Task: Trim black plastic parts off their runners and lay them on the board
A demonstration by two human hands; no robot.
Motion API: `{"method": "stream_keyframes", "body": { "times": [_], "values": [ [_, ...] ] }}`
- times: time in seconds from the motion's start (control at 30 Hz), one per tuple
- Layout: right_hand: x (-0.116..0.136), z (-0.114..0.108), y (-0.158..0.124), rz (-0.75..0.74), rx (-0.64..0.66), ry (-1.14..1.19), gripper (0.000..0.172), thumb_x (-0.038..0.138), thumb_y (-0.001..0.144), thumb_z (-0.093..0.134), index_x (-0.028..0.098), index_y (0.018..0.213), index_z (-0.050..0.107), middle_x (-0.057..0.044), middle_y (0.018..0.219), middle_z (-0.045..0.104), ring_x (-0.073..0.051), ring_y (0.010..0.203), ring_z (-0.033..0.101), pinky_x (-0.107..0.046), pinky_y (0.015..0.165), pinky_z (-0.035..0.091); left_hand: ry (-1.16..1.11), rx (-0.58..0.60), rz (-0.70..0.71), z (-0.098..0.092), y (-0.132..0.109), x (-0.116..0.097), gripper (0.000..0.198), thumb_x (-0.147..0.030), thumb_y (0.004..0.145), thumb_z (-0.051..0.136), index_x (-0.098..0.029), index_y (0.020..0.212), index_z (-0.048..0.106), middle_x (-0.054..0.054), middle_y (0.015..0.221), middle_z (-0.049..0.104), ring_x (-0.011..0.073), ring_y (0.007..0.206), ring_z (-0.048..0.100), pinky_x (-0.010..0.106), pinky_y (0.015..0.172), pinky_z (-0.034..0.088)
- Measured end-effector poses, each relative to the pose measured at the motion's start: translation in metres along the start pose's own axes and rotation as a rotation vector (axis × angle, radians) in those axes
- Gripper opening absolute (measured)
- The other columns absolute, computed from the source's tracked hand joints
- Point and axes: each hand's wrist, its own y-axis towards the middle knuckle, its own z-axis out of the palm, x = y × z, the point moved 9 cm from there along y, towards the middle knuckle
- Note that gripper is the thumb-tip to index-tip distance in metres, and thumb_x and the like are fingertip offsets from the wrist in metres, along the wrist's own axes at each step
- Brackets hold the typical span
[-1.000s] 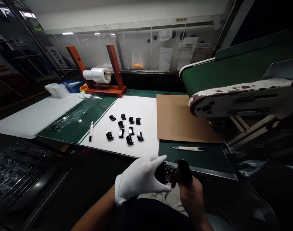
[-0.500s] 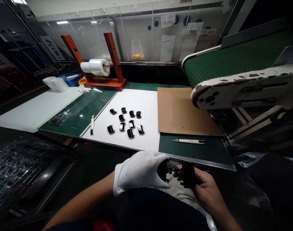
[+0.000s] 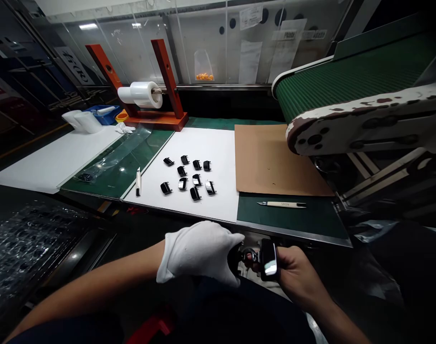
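My left hand (image 3: 199,251), in a white glove, is closed around a dark part (image 3: 234,260) that its fingers mostly hide. Bare, my right hand (image 3: 302,274) grips a glossy black plastic part (image 3: 268,260) with light reflecting off its face. Between the two hands shows a dark curved piece (image 3: 249,253); I cannot make out which part it belongs to. Both hands are low, in front of the table edge. Beyond them, several small black plastic parts (image 3: 195,193) with short prongs lie on a white sheet (image 3: 218,153).
A craft knife (image 3: 282,204) lies below a cardboard sheet (image 3: 275,162) at right, and a box cutter (image 3: 138,182) at left. A film roll (image 3: 144,94) hangs on a wooden stand (image 3: 167,76). The green conveyor (image 3: 346,91) overhangs the right side. Plastic-covered trays (image 3: 31,253) are at lower left.
Both hands have shifted slightly left. The black part in my right hand has turned, so its shiny face now catches the light. The parts on the sheet keep their layout.
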Motion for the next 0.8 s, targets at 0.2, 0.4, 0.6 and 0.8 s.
{"method": "stream_keyframes", "body": {
  "times": [0.2, 0.4, 0.6, 0.8],
  "values": [
    [-0.003, 0.008, 0.001, 0.006, 0.083, 0.075, 0.010, 0.031, 0.077, 0.073, 0.023, 0.080, 0.079, -0.004, 0.069, 0.075, -0.016, 0.063, 0.067, -0.022, 0.055, 0.050, -0.087, -0.037, 0.003, 0.006, -0.004, 0.003, 0.023, -0.040, 0.069, 0.071, -0.023, 0.076, 0.058, -0.006, 0.066, 0.065, 0.0125, 0.053, 0.059, 0.021, 0.046, 0.033],
    [-0.019, 0.016, -0.007, -0.025, 0.120, 0.209, 0.008, 0.031, 0.076, 0.073, 0.026, 0.074, 0.079, -0.005, 0.071, 0.076, -0.019, 0.067, 0.071, -0.024, 0.061, 0.055, -0.263, -0.105, -0.049, 0.039, -0.017, 0.008, 0.027, -0.043, 0.069, 0.070, -0.025, 0.088, 0.061, -0.006, 0.072, 0.066, 0.0132, 0.061, 0.063, 0.020, 0.051, 0.037],
    [-0.054, 0.035, -0.018, 0.094, 0.200, 0.354, 0.010, 0.034, 0.075, 0.074, 0.025, 0.076, 0.079, -0.007, 0.069, 0.076, -0.021, 0.061, 0.072, -0.028, 0.058, 0.058, -0.487, -0.145, -0.130, 0.074, -0.031, 0.006, 0.025, -0.038, 0.071, 0.068, -0.025, 0.091, 0.062, -0.007, 0.079, 0.068, 0.0113, 0.064, 0.063, 0.019, 0.059, 0.042],
    [-0.064, 0.047, -0.017, 0.103, 0.178, 0.518, 0.026, 0.046, 0.070, 0.076, 0.022, 0.063, 0.077, -0.003, 0.046, 0.064, -0.017, 0.042, 0.060, -0.028, 0.044, 0.053, -0.722, -0.251, -0.256, 0.091, -0.039, 0.003, 0.035, -0.032, 0.066, 0.074, -0.027, 0.099, 0.063, -0.008, 0.086, 0.070, 0.0115, 0.073, 0.066, 0.018, 0.069, 0.049]
  ]
}}
